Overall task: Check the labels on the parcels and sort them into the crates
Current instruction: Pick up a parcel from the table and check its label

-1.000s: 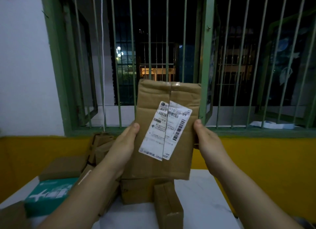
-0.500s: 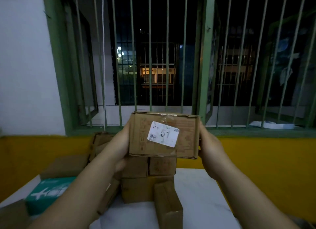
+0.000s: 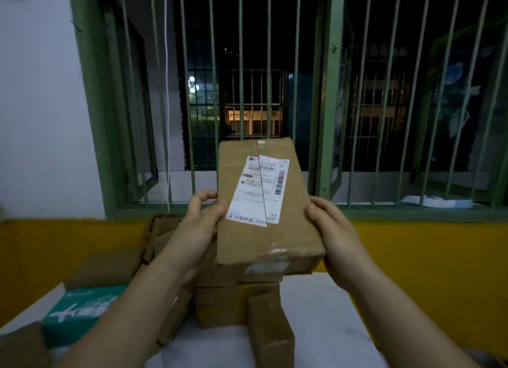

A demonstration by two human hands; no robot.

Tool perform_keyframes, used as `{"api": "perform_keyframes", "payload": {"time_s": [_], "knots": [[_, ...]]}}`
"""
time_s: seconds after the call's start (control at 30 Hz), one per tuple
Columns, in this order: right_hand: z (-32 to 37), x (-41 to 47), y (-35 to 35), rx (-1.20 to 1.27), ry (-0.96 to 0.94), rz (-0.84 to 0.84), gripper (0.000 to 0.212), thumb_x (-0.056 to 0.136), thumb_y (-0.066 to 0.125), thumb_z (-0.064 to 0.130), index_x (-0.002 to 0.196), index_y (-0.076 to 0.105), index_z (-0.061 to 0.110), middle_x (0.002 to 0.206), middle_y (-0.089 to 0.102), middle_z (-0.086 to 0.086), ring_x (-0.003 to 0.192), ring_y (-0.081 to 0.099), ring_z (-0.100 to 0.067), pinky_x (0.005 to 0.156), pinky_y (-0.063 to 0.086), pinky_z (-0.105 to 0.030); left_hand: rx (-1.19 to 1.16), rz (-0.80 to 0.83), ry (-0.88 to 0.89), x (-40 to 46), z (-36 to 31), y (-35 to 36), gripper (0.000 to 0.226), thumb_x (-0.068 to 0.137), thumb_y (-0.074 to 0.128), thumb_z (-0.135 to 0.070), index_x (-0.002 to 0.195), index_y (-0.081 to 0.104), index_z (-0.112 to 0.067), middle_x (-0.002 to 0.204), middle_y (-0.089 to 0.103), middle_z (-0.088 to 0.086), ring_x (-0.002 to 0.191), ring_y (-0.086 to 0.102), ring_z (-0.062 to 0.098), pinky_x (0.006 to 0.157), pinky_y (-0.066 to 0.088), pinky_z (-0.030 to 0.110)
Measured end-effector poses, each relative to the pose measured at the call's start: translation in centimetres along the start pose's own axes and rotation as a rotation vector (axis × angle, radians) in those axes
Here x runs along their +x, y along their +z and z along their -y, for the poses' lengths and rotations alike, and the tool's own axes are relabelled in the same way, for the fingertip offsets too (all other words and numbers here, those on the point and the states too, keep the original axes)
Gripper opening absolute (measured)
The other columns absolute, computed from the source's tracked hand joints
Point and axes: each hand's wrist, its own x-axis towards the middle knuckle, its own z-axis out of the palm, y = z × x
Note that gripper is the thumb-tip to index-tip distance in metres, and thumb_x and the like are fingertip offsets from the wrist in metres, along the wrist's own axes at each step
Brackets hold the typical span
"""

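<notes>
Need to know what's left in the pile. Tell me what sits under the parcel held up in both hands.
Under the held parcel a stack of brown boxes stands on the white table. The parcel and left hand cover the stack's top, so its count is unclear.

I have one view only — a wide-angle camera on the wearer's head, facing forward and slightly down across the white table (image 3: 330, 326) toward the barred window (image 3: 327, 93). It sits close — forearms fill the lower frame.

label (image 3: 258, 190) print too small to read; both forearms cut by bottom edge; stacked boxes (image 3: 220, 304) partly hidden behind held parcel (image 3: 275, 238).
</notes>
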Motion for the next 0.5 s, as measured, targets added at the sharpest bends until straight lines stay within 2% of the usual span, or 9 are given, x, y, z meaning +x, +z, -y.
{"api": "perform_keyframes", "payload": {"time_s": [0.07, 0.17, 0.27, 0.37, 0.43, 0.47, 0.5], "knots": [[-0.05, 0.02, 0.06, -0.001, -0.035, 0.012, 0.017, 0.097, 0.054, 0.019, 0.104, 0.060, 0.033, 0.109, 0.065, 0.001, 0.100, 0.064, -0.016, 0.079, 0.054, -0.033, -0.033, -0.022, 0.007, -0.04, 0.05, 0.19, 0.022, 0.095, 0.055, -0.023, 0.110, 0.044, -0.034, 0.110, 0.068, 0.007, 0.100, 0.066, 0.028, 0.081, 0.053, 0.046], [-0.07, -0.07, 0.19, 0.011, -0.071, 0.005, 0.021, 0.095, 0.056, 0.015, 0.104, 0.060, 0.033, 0.111, 0.065, 0.001, 0.102, 0.063, -0.017, 0.081, 0.054, -0.035, -0.038, -0.026, 0.033, -0.05, 0.08, 0.28, 0.026, 0.095, 0.054, -0.019, 0.109, 0.043, -0.038, 0.112, 0.067, 0.004, 0.101, 0.066, 0.028, 0.083, 0.054, 0.047], [-0.33, -0.07, 0.16, 0.002, -0.104, -0.031, 0.018, 0.098, 0.052, 0.023, 0.104, 0.061, 0.038, 0.113, 0.065, 0.003, 0.101, 0.064, -0.013, 0.081, 0.055, -0.035, -0.021, -0.057, 0.053, 0.08, 0.25, 0.27, 0.026, 0.096, 0.053, -0.019, 0.109, 0.045, -0.040, 0.113, 0.067, -0.001, 0.101, 0.067, 0.022, 0.077, 0.055, 0.041], [-0.35, -0.23, 0.26, 0.014, -0.131, -0.017, 0.024, 0.100, 0.047, 0.029, 0.116, 0.055, 0.045, 0.118, 0.062, 0.012, 0.101, 0.063, -0.005, 0.072, 0.055, -0.023, 0.006, -0.083, 0.100, 0.07, 0.14, 0.37, 0.032, 0.095, 0.054, -0.014, 0.110, 0.048, -0.042, 0.121, 0.063, -0.005, 0.103, 0.065, 0.014, 0.083, 0.055, 0.037], [-0.32, -0.34, 0.29, 0.015, -0.117, 0.001, 0.046, 0.093, 0.058, 0.029, 0.135, 0.045, 0.041, 0.126, 0.054, 0.013, 0.108, 0.058, -0.005, 0.078, 0.052, -0.022, 0.060, -0.114, 0.141, 0.09, 0.26, 0.29, 0.044, 0.094, 0.055, -0.005, 0.115, 0.046, -0.042, 0.121, 0.060, -0.007, 0.097, 0.067, 0.007, 0.081, 0.056, 0.031], [-0.31, -0.41, 0.24, 0.000, -0.104, 0.028, 0.059, 0.085, 0.065, 0.032, 0.140, 0.043, 0.035, 0.128, 0.053, 0.012, 0.110, 0.057, -0.008, 0.082, 0.051, -0.025, 0.097, -0.123, 0.156, -0.04, 0.27, 0.30, 0.048, 0.094, 0.054, -0.001, 0.117, 0.046, -0.042, 0.121, 0.058, -0.008, 0.092, 0.068, 0.005, 0.077, 0.057, 0.028], [-0.29, -0.40, 0.19, -0.009, -0.105, 0.074, 0.064, 0.077, 0.069, 0.035, 0.137, 0.047, 0.031, 0.125, 0.059, 0.011, 0.109, 0.061, -0.010, 0.081, 0.053, -0.027, 0.132, -0.124, 0.168, -0.05, 0.42, 0.28, 0.048, 0.094, 0.054, 0.000, 0.118, 0.049, -0.041, 0.122, 0.058, -0.005, 0.093, 0.068, 0.006, 0.077, 0.058, 0.029]]}}
